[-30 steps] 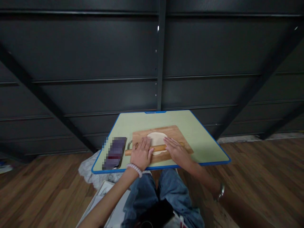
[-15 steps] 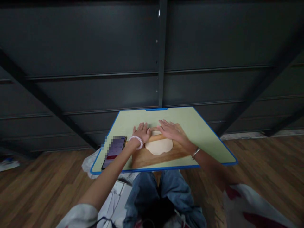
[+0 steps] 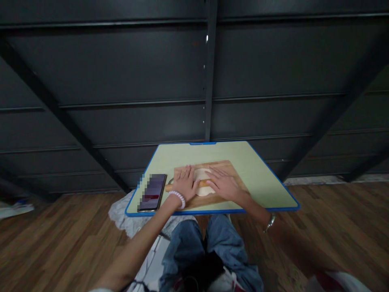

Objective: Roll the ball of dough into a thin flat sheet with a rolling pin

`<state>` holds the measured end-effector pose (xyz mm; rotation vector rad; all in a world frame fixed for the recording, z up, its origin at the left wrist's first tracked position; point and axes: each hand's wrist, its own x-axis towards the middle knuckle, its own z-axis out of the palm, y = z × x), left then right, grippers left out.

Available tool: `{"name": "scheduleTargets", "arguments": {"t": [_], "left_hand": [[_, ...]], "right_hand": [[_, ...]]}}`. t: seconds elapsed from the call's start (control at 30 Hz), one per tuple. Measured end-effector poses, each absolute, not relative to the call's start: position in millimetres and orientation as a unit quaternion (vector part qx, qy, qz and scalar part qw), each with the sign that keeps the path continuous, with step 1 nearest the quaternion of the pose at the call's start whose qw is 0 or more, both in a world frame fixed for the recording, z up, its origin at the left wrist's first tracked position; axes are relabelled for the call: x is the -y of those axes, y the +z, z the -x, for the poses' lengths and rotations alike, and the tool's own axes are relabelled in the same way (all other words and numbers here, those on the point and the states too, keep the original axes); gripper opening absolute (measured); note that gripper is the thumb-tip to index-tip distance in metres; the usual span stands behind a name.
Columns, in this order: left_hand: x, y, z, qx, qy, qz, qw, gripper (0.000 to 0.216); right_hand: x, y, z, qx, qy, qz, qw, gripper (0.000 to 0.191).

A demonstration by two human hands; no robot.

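Note:
A wooden rolling pin [image 3: 203, 183] lies crosswise over a flat sheet of pale dough [image 3: 204, 191]. The dough shows on both the far and near sides of the pin and rests on a wooden board [image 3: 225, 164]. My left hand [image 3: 184, 185] lies flat on the pin's left part, fingers stretched forward, with the pin's left end sticking out past it. On the right part, my right hand [image 3: 224, 185] presses down with its fingers extended and slanting left. Neither hand wraps round the pin, whose right end is hidden under my right hand.
The board sits on a small light-green table [image 3: 261, 178] with a blue edge. A phone [image 3: 154, 192] lies left of the board, close to my left wrist. My knees [image 3: 223, 235] are under the near edge, and a dark panelled wall [image 3: 152, 125] rises behind.
Both hands and the rolling pin have moved toward me across the dough, uncovering more dough on the far side. The camera view has shifted slightly.

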<state>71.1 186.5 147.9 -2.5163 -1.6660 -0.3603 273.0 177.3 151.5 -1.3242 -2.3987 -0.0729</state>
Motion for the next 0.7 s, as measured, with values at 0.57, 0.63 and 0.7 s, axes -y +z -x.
{"name": "scheduleTargets", "arguments": {"t": [0.57, 0.63, 0.7], "left_hand": [[-136, 126, -54, 0.425, -0.225, 0.876, 0.025, 0.034], [-139, 126, -53, 0.424, -0.220, 0.878, 0.028, 0.033], [-142, 127, -52, 0.422, -0.217, 0.879, 0.041, 0.032]], "right_hand": [[-118, 131, -266, 0.846, -0.048, 0.468, 0.251, 0.035], [-118, 134, -263, 0.847, -0.063, 0.475, 0.230, 0.034], [-117, 137, -261, 0.849, -0.090, 0.478, 0.208, 0.033]]}}
